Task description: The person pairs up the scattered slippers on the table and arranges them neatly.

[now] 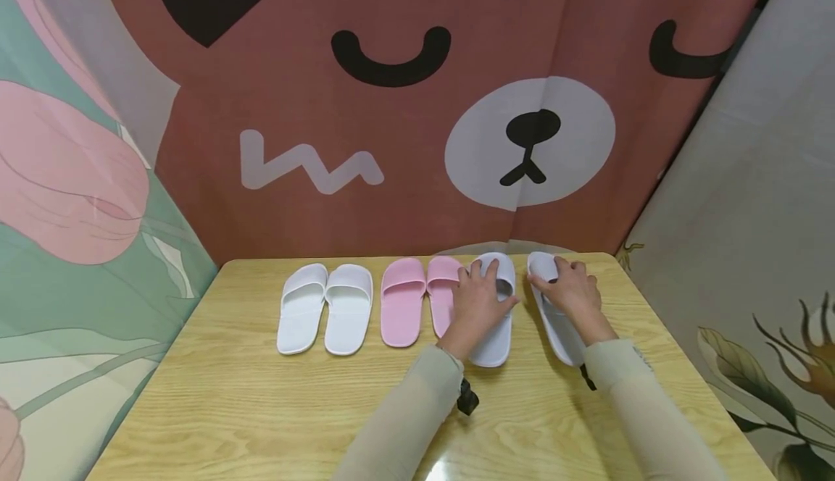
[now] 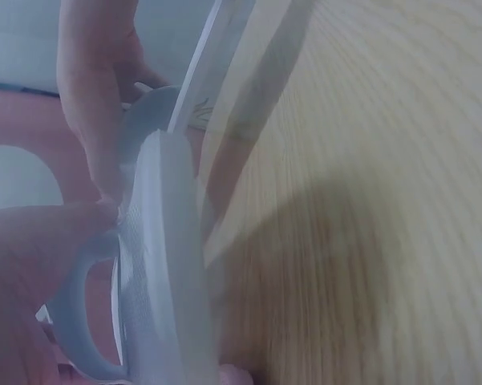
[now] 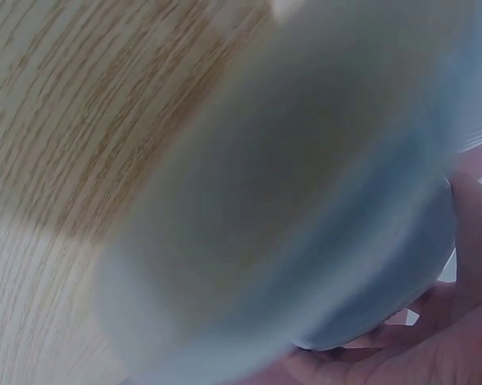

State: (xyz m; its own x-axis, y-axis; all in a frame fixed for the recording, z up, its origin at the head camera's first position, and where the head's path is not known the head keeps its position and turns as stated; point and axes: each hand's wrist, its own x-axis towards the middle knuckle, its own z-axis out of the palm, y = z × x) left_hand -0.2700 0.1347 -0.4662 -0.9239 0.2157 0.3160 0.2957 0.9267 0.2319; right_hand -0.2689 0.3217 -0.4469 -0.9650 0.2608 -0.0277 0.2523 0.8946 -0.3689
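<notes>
Two pale grey-white slippers are under the hands at the right of the row in the head view. My left hand (image 1: 478,307) grips the nearer-to-centre slipper (image 1: 493,343) around its strap. In the left wrist view that slipper (image 2: 164,273) shows its side edge, thumb against its upper. Farther right, my right hand (image 1: 575,294) holds the other slipper (image 1: 562,336) by its strap end. It is tilted sideways, and its blurred sole (image 3: 281,184) fills much of the right wrist view, with fingers (image 3: 421,353) at the strap.
A pink pair stands left of my left hand; one pink slipper (image 1: 403,314) is whole in view, the other (image 1: 441,300) partly covered by the hand. Left of these is a white pair (image 1: 326,314). The wooden table (image 1: 261,416) meets a bear-print curtain (image 1: 404,213) behind.
</notes>
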